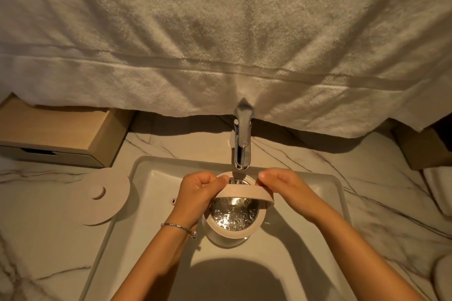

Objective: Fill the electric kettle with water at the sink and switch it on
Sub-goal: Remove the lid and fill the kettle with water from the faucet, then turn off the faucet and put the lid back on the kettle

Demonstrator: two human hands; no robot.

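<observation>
Kettle (230, 227) first: it stands in the sink (137, 203) basin at about six o'clock from the faucet, its mouth open, and its steel bottom shows water with bubbles in it, so filling looks at least begun, maybe done; I can't judge the level. Both hands meet just above its far rim. The left hand (195, 193), a bracelet (178, 227) on its wrist, and the right hand (286, 186) each pinch one end of a pale ring-shaped piece (247, 194), fingers closed narrow on it, tilted over the mouth; whether it is a lid or a collar I can't say. At nine o'clock from the kettle, on the marble counter, lies a round disc (105, 195), most likely the power base. Beyond the hands the faucet (241, 144) points down; I see no stream. Farther back hangs a towel (220, 32). Still left, I'd judge: closing up, seating the kettle on its base, switching on.
</observation>
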